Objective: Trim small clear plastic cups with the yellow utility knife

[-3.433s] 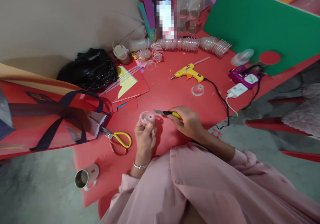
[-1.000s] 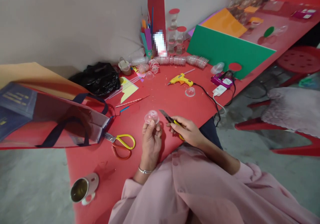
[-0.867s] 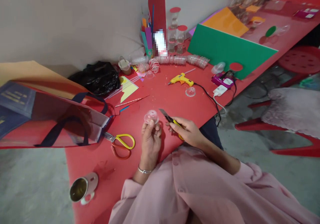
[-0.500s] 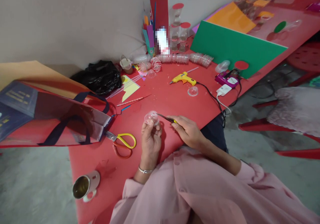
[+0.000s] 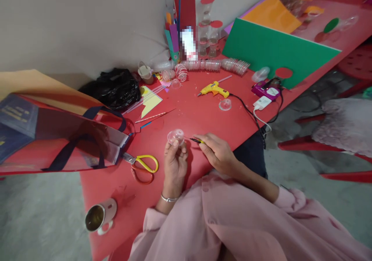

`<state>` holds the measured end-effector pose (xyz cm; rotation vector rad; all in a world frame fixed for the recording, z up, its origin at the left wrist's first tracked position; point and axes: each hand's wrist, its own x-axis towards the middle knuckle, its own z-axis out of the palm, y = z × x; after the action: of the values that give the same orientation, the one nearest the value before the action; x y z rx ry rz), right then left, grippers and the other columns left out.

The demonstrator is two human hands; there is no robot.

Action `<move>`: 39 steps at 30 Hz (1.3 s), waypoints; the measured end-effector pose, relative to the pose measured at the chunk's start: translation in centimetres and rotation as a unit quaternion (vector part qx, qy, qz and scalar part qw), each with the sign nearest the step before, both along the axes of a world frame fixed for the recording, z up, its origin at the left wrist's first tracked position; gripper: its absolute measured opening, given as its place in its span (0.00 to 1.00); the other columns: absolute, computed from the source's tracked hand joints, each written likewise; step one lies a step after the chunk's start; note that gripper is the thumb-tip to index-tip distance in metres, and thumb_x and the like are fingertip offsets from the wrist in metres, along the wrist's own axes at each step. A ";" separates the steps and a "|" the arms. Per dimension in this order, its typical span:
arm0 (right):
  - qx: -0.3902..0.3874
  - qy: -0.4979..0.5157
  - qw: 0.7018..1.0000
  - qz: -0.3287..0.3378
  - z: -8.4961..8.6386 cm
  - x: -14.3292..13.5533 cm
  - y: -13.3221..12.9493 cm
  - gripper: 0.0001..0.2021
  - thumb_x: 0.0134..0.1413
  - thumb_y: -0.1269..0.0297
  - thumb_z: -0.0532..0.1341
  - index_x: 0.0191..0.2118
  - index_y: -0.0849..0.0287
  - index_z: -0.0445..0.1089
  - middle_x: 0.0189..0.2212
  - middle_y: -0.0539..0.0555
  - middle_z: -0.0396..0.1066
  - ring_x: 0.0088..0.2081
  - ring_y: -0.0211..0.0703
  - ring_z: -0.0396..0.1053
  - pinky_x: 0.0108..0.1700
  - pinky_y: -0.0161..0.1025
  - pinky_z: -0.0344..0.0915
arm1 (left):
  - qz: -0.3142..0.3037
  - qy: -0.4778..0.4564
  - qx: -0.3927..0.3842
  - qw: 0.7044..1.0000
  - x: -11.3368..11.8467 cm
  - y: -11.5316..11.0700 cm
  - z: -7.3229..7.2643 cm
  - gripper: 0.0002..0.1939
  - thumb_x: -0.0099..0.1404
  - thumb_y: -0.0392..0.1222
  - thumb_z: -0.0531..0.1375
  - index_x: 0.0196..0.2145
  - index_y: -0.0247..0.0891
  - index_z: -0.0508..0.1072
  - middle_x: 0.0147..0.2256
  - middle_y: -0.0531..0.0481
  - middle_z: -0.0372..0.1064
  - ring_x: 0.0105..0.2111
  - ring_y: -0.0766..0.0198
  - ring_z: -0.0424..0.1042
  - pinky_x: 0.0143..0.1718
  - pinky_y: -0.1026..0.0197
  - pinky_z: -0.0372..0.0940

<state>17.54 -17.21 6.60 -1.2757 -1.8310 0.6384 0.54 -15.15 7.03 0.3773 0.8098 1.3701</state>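
1. The red table [image 5: 197, 109] stretches before you, supporting the tools within apparent easy reach.
2. The green board [image 5: 279, 51] leans at the table's far right, likely propped there to leave the nearer surface usable.
3. Your right hand [image 5: 216, 150] is closed around the utility knife, probably gripping its handle low so the blade can be steered.
4. Your left hand [image 5: 176, 160] is clamped on the dome lid, thumb against its near side, seemingly to steady it and leave its top exposed.
5. The scissors [image 5: 145, 164] lie left of your left hand, handles towards you.
6. The yellow glue gun [image 5: 215, 89] lies beyond both hands, its nozzle pointing left.
7. The utility knife [image 5: 197, 140] points left at the lid; contact is unclear.
8. The dome lid [image 5: 176, 137] is raised at your left fingertips.
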 end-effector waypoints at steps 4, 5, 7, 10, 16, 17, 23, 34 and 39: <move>0.030 -0.030 0.999 -0.008 0.0 -0.1 0.1 0.18 0.73 0.59 0.53 0.61 0.53 0.72 0.40 0.57 0.74 0.41 0.46 0.72 0.46 0.44 0.70 | -0.008 -0.010 0.012 1.000 0.1 -0.2 0.3 0.13 0.59 0.43 0.73 0.34 0.38 0.73 0.26 0.56 0.62 0.22 0.73 0.60 0.20 0.71 0.55; 0.034 -0.033 0.999 -0.007 -0.1 -0.1 0.1 0.18 0.73 0.59 0.53 0.61 0.53 0.72 0.40 0.57 0.74 0.41 0.45 0.72 0.45 0.43 0.70 | -0.010 -0.012 0.014 1.000 0.2 -0.2 0.3 0.14 0.59 0.42 0.73 0.34 0.38 0.72 0.25 0.57 0.61 0.22 0.73 0.60 0.20 0.71 0.54; 0.039 -0.029 0.999 -0.006 -0.3 -0.2 0.0 0.18 0.73 0.59 0.54 0.61 0.53 0.72 0.41 0.58 0.74 0.41 0.45 0.72 0.45 0.43 0.70 | -0.010 -0.015 0.020 1.000 0.3 -0.3 0.5 0.16 0.57 0.41 0.74 0.34 0.39 0.71 0.24 0.58 0.61 0.21 0.74 0.58 0.19 0.72 0.54; 0.041 -0.020 0.999 0.000 -0.5 -0.2 -0.2 0.18 0.73 0.60 0.54 0.63 0.52 0.71 0.42 0.57 0.74 0.42 0.45 0.72 0.46 0.44 0.70 | -0.012 -0.015 0.025 0.999 0.5 -0.5 0.5 0.18 0.57 0.42 0.75 0.32 0.39 0.68 0.23 0.59 0.59 0.19 0.75 0.56 0.19 0.72 0.53; 0.031 -0.029 0.999 -0.017 -0.5 0.0 -0.6 0.19 0.73 0.60 0.54 0.63 0.53 0.71 0.42 0.58 0.74 0.43 0.46 0.72 0.47 0.44 0.70 | -0.034 -0.012 0.016 0.999 0.4 -0.6 0.6 0.16 0.61 0.44 0.73 0.33 0.38 0.68 0.20 0.61 0.57 0.16 0.76 0.52 0.16 0.72 0.51; 0.031 -0.029 0.999 -0.019 -0.5 0.0 -0.6 0.19 0.73 0.60 0.54 0.63 0.53 0.71 0.42 0.58 0.74 0.42 0.46 0.72 0.47 0.44 0.70 | -0.035 -0.013 0.015 0.999 0.4 -0.6 0.6 0.16 0.61 0.44 0.73 0.33 0.39 0.68 0.20 0.61 0.55 0.16 0.76 0.51 0.15 0.72 0.49; 0.043 -0.021 0.999 -0.018 -0.3 -0.3 -0.6 0.19 0.73 0.60 0.54 0.62 0.54 0.71 0.41 0.58 0.74 0.41 0.46 0.71 0.46 0.44 0.70 | -0.032 -0.010 0.010 0.999 0.3 -0.7 0.8 0.17 0.60 0.43 0.73 0.32 0.38 0.68 0.19 0.62 0.54 0.15 0.77 0.50 0.14 0.73 0.47; 0.036 -0.020 0.999 -0.006 -0.5 -0.5 -0.2 0.18 0.73 0.60 0.54 0.62 0.51 0.72 0.41 0.57 0.74 0.41 0.46 0.72 0.45 0.44 0.70 | -0.019 -0.018 0.044 0.999 -0.2 -1.0 -0.2 0.17 0.59 0.42 0.74 0.30 0.38 0.69 0.19 0.61 0.55 0.17 0.75 0.53 0.17 0.73 0.51; 0.067 -0.078 0.994 -0.044 -1.0 0.0 -0.1 0.18 0.72 0.59 0.56 0.61 0.51 0.74 0.41 0.59 0.75 0.41 0.48 0.71 0.44 0.45 0.69 | -0.010 -0.039 0.039 0.998 0.0 -0.7 -0.1 0.14 0.57 0.40 0.76 0.31 0.38 0.73 0.19 0.60 0.54 0.18 0.75 0.51 0.17 0.73 0.51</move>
<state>17.52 -17.30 5.55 -1.3392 -1.8978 0.3713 0.58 -15.86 6.88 0.3890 0.6878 1.3914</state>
